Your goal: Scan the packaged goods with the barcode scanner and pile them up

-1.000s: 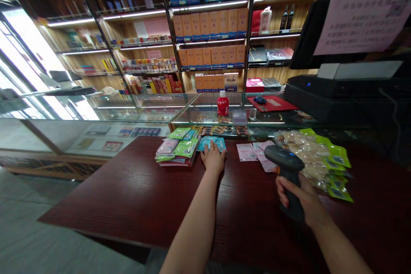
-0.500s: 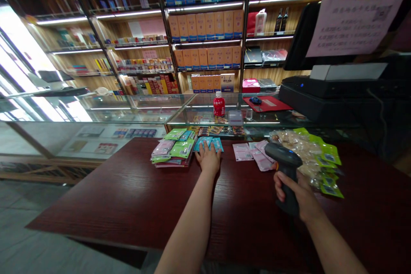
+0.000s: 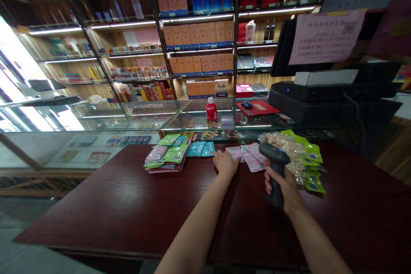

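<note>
My right hand (image 3: 284,186) is wrapped round the grip of a black barcode scanner (image 3: 273,167), held upright over the dark wooden table (image 3: 122,205). My left hand (image 3: 225,163) rests on the table with its fingers bent onto the edge of the pink packets (image 3: 248,157). Just left of it lie two blue packets (image 3: 201,149), and further left a stack of green and pink packets (image 3: 165,156). Clear bags with green labels (image 3: 303,156) lie to the right of the scanner.
A glass display counter (image 3: 180,117) runs along the table's far edge, with a red bottle (image 3: 211,110) and a red mouse pad (image 3: 258,107) on it. A black register and screen (image 3: 324,90) stand at the right. Shelves of boxes (image 3: 199,38) fill the back wall.
My left hand has left the blue packets and moved right to the pink packets. My right hand with the scanner has shifted slightly left and toward the packets.
</note>
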